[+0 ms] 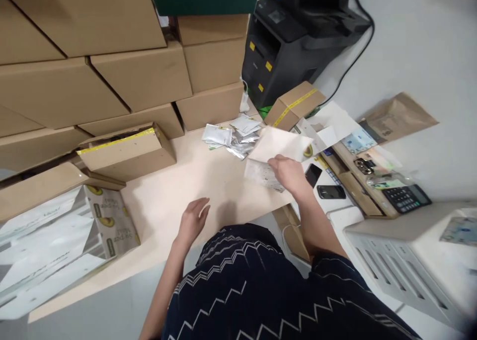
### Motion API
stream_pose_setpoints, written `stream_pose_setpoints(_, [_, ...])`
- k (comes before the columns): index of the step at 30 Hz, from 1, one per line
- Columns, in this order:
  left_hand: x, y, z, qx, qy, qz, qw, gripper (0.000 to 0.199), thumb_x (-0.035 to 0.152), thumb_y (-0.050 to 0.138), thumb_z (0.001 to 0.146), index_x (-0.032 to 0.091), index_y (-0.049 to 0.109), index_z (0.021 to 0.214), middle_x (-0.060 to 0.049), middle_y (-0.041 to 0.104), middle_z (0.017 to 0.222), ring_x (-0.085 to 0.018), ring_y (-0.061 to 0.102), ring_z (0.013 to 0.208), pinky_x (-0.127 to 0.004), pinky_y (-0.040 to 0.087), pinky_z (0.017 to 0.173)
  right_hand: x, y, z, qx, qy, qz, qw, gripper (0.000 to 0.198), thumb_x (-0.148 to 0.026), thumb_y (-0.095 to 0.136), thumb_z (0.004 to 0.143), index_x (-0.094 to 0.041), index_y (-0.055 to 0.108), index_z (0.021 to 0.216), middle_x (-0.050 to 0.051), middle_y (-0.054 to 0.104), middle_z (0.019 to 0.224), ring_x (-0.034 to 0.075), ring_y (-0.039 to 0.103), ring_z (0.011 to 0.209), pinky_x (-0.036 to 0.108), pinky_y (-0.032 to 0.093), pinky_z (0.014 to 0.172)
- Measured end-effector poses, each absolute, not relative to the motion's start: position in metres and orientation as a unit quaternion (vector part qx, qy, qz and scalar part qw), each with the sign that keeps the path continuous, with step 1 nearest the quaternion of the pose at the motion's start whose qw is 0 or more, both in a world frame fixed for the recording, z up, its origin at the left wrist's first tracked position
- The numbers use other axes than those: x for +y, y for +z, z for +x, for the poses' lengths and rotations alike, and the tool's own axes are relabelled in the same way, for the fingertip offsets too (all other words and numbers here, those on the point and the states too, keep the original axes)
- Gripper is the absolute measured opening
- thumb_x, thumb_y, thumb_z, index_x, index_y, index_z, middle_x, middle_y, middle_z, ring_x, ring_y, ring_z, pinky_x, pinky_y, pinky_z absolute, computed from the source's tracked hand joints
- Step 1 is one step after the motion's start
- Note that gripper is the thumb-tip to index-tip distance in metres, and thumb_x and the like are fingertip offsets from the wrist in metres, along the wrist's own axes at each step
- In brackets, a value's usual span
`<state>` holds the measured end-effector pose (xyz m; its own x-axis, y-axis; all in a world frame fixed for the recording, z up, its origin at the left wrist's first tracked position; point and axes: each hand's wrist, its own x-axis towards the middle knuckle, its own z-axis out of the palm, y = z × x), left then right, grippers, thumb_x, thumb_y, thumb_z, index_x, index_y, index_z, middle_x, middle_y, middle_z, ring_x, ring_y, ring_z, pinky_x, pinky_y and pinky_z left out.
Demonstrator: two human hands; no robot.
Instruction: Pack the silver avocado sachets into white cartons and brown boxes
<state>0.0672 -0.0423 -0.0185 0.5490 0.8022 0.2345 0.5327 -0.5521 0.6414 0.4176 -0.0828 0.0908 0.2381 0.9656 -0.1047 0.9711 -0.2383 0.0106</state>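
Observation:
My right hand point(286, 173) is closed on the near edge of a pale sheet of paper point(278, 143) at the right of the table. Partly under that sheet and my fingers lies a paper with printing or writing point(263, 175), too blurred to read. Just beyond the table's front edge region, my left hand point(193, 220) hovers with its thumb and fingers apart and holds nothing. Silver packets point(242, 141) lie in a loose pile beyond the paper, with a white sachet point(217, 134) at their left.
Cardboard boxes point(141, 76) are stacked along the back and left. A carton of white bags point(48, 240) stands at left. Behind the packets is a black printer point(283, 42), with a small taped box point(296, 104) beside it. Two phones point(331, 192) and a calculator point(406, 198) lie at right.

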Motion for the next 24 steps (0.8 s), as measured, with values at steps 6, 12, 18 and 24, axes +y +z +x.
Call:
stream_pose_setpoints(6, [-0.033,0.075,0.077,0.382,0.399,0.815,0.174,0.018,0.029,0.056,0.096,0.022,0.071,0.105,-0.005,0.076,0.102,-0.019,0.071,0.098,-0.036,0.058,0.089,-0.061,0.072,0.360,0.846,-0.061,0.526,-0.061,0.028,-0.011,0.050,0.094,-0.024,0.073,0.104,0.007,0.074,0.107,0.022,0.064,0.096,0.034,0.044,0.081])
stream_pose_setpoints(12, [-0.029,0.073,0.065,0.472,0.189,0.843,0.175,0.028,0.029,0.046,0.100,0.018,0.072,0.103,-0.009,0.076,0.108,-0.022,0.070,0.103,-0.038,0.056,0.093,-0.022,0.023,0.348,0.920,-0.074,0.364,-0.126,0.029,-0.012,0.052,0.096,-0.027,0.075,0.105,0.002,0.075,0.115,0.023,0.061,0.117,0.047,0.035,0.108])
stream_pose_setpoints(18, [-0.056,0.038,0.034,0.519,-0.058,0.820,0.236,0.042,0.049,0.056,0.094,0.023,0.067,0.125,-0.009,0.069,0.130,-0.028,0.062,0.123,-0.040,0.050,0.101,-0.002,0.014,0.355,0.917,-0.143,0.355,-0.108,0.037,-0.007,0.053,0.091,-0.029,0.076,0.108,0.001,0.074,0.120,0.024,0.058,0.125,0.051,0.033,0.114])
stream_pose_setpoints(24, [-0.074,-0.008,0.027,0.523,-0.056,0.842,0.119,0.063,0.052,0.074,0.080,0.026,0.060,0.135,-0.013,0.060,0.140,-0.040,0.042,0.139,-0.058,0.030,0.115,0.002,0.061,0.345,0.924,-0.248,0.291,-0.010,0.049,0.000,0.051,0.081,-0.026,0.071,0.119,0.004,0.068,0.129,0.024,0.055,0.127,0.045,0.038,0.110])
